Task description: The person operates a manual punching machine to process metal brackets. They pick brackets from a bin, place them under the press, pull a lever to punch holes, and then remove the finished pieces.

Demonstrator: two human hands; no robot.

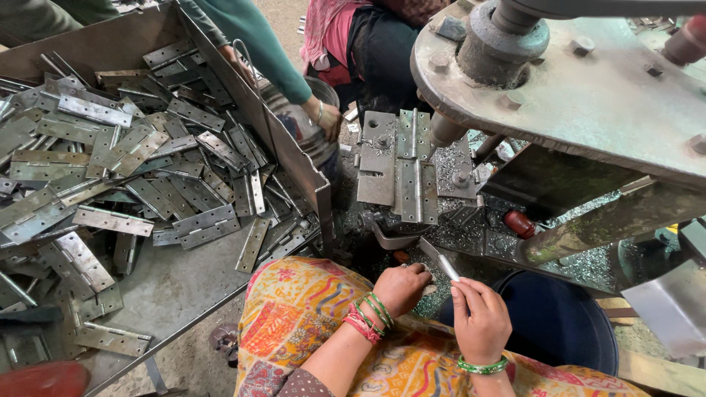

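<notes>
A worker's right hand (482,317) pinches a hinge (439,259) below the press fixture (397,167); the left hand (401,287) — fingers curled shut, empty as far as shows — rests alongside. Seating it squarely matters.

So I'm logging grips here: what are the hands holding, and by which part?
The right hand holds a narrow metal hinge strip by its near end, fingers pinched round it. The left hand is closed close by the strip; whether it holds anything cannot be told.
</notes>
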